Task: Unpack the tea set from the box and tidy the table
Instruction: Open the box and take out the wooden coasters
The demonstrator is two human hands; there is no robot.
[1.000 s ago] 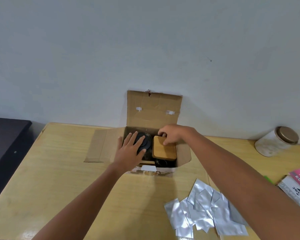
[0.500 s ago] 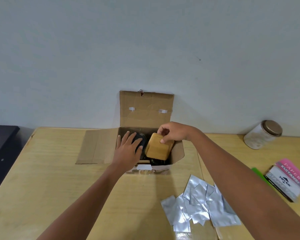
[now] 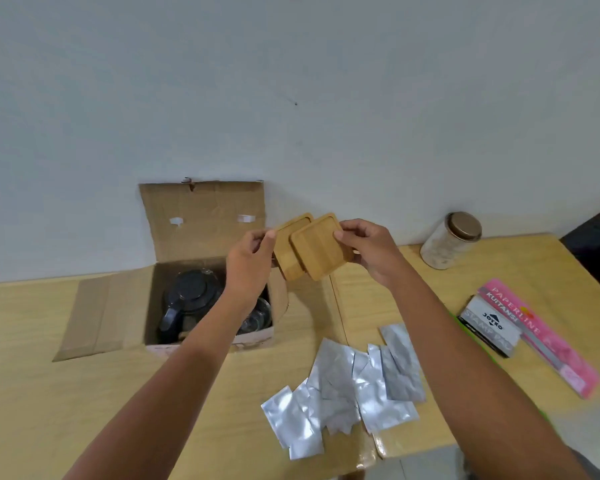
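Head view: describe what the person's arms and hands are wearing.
Nothing is worn on either visible arm. Both forearms are bare from the bottom edge of the picture to the wrists, with no sleeves, watch or bracelet showing. The left hand and right hand are ungloved, and no rings can be made out on the fingers that show.

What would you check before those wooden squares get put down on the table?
1. Left hand grips the rear wooden coaster: ok.
2. Right hand grips the front wooden coaster: ok.
3. Coasters lifted above the box: ok.
4. Bare table below the right hand: ok.
5. Foil packets out of the way: ok.
6. Black teapot left in the box: ok.
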